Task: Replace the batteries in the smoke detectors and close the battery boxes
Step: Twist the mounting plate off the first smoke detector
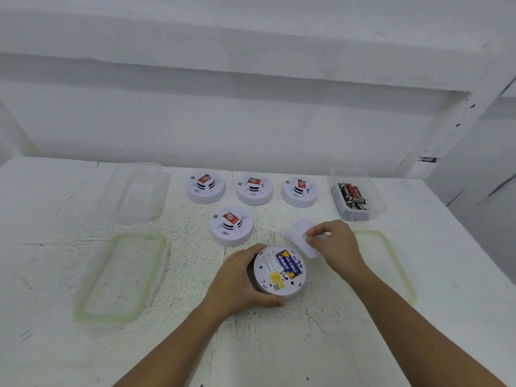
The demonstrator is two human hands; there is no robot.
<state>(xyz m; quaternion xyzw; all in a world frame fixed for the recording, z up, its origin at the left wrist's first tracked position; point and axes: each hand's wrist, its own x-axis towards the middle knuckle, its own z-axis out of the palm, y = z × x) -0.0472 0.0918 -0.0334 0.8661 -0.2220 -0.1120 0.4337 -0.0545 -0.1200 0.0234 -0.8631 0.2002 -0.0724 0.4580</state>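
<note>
1. Head view: left grip point(237, 277) wraps the upturned smoke detector point(275, 275) on the counter point(279, 344), battery point(287, 265) showing.
2. Beside it, right grip point(332, 241) pinches the white cover point(298, 233).
3. Clear tub point(375, 196) holds loose batteries point(351, 195).

Left grip point(237, 277), right grip point(335, 244), both bare hands, slender bare forearms as far as they show

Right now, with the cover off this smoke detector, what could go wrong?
1. The right hand pinches the cover with its fingertips only; it may slip, or go on crooked and not latch.
2. The battery in the open detector looks unlike those in the box; closing now may seal in the old one.
3. The detector is upside down, steadied only by the left hand; it may rock when pressed.
</note>
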